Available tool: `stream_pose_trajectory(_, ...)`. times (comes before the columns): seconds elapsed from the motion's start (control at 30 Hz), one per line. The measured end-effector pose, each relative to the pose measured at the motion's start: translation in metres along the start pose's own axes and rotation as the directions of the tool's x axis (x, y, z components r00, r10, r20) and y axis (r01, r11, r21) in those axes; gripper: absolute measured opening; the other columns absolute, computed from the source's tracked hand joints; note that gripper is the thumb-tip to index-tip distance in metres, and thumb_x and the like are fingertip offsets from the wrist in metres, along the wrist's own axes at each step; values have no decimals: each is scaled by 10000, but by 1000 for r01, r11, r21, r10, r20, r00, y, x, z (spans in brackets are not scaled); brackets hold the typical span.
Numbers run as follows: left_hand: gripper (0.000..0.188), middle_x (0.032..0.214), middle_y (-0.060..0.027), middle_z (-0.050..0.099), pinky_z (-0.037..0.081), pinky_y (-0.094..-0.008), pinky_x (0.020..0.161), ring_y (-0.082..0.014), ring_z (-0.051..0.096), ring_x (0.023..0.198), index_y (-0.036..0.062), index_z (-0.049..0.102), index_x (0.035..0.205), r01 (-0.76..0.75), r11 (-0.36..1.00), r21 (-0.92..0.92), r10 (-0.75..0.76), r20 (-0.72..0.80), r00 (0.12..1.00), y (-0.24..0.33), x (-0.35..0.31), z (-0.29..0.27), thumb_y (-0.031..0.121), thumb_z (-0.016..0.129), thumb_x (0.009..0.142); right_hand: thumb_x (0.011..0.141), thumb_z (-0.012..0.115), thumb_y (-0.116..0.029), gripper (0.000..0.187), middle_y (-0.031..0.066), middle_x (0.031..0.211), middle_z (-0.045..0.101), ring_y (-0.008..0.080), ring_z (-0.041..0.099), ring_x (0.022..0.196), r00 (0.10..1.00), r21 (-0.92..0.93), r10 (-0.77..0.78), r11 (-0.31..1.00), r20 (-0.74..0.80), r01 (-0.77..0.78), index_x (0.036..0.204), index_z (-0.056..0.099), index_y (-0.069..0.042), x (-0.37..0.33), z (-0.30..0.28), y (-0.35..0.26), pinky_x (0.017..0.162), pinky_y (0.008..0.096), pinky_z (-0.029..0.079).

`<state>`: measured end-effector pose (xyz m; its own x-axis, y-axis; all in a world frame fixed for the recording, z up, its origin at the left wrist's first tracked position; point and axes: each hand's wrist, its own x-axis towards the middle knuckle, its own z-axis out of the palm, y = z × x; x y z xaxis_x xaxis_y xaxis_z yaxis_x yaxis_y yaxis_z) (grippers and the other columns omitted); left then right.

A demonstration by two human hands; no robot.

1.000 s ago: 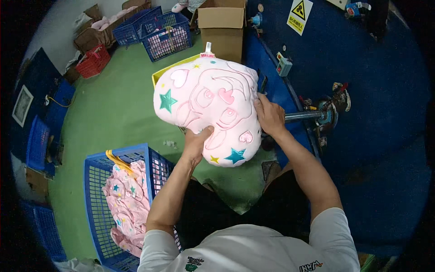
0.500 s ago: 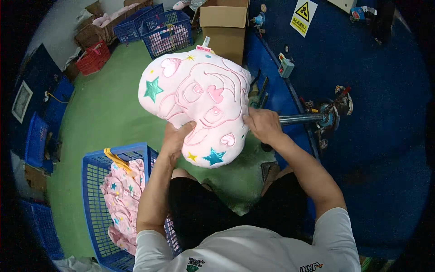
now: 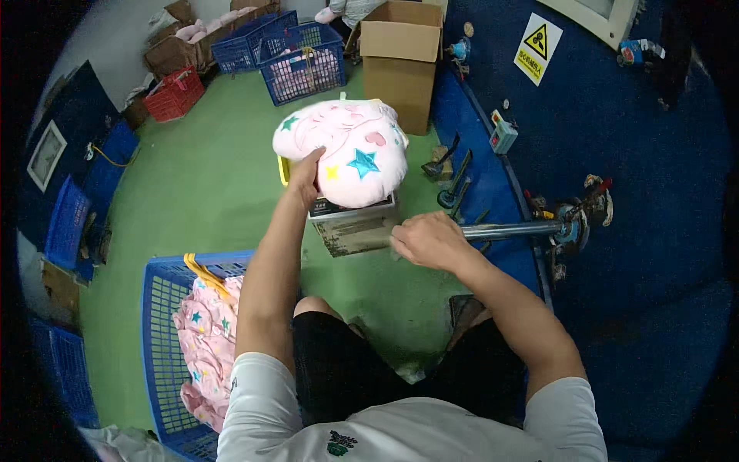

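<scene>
A plump pale pink plush cushion, with shiny stars and hearts and stitched outlines, rests on or just above a grey metal box with a dark upper edge. My left hand grips the cushion's near left edge, thumb on top. Over the end of a shiny metal tube is my right hand, its fingers curled together and slightly blurred. Whether anything sits between those fingers is hidden. Most of the box's top lies under the cushion.
A blue basket of flat pink printed covers stands at my left. The tube juts from a dark blue machine wall. Farther off are a cardboard box, blue baskets and a red basket.
The cushion has moved away from me and tipped flatter, over the metal box, which now shows. My right hand has let go of it and sits lower, by the tube's end.
</scene>
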<state>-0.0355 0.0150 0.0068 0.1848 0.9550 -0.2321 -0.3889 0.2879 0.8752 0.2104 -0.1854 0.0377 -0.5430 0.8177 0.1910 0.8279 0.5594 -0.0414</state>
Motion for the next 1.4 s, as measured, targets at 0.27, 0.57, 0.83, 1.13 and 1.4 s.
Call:
stream_pose_trajectory(0.27,395,1058,-165,709,562,-309,706,-220,688,832,-25,581,1216,10,999,52,0,-201,979,-73,-84,-47,289,631,981,959,530,-260,273,91,749,702,321,658,622,1000,13,29,999,-1,-29,812,663,-71,-1,-3,-8,631,468,550)
stream_pose_trajectory(0.57,396,922,-113,684,499,-305,698,-189,620,772,-46,615,1238,359,743,565,-410,-40,911,-266,-236,-76,244,650,971,961,556,-306,264,49,948,733,309,678,760,990,53,118,991,83,-122,1044,735,-130,0,-9,-7,690,426,533)
stream_pose_trajectory(0.83,469,996,-158,710,543,-366,751,-254,673,844,-31,614,1275,198,575,794,-295,-25,955,-303,-199,-105,280,692,933,977,503,-354,315,49,1034,717,296,676,877,986,256,142,953,89,-160,1026,710,-121,-3,-14,-7,787,472,535)
stream_pose_trajectory(1.13,505,1136,-194,693,540,-416,858,-336,676,976,2,611,1307,75,481,874,-276,69,959,-297,-208,-94,352,660,946,960,559,-285,237,27,1051,715,279,674,857,995,167,101,981,5,-100,1053,690,-110,0,0,-4,738,391,523)
stream_pose_trajectory(1.4,511,973,-153,685,531,-346,775,-236,658,895,-23,596,1296,282,808,517,-353,41,935,-269,-206,-81,361,661,966,938,571,-257,240,92,764,679,342,626,658,993,43,114,992,31,-115,803,601,-60,4,-8,-13,619,455,492)
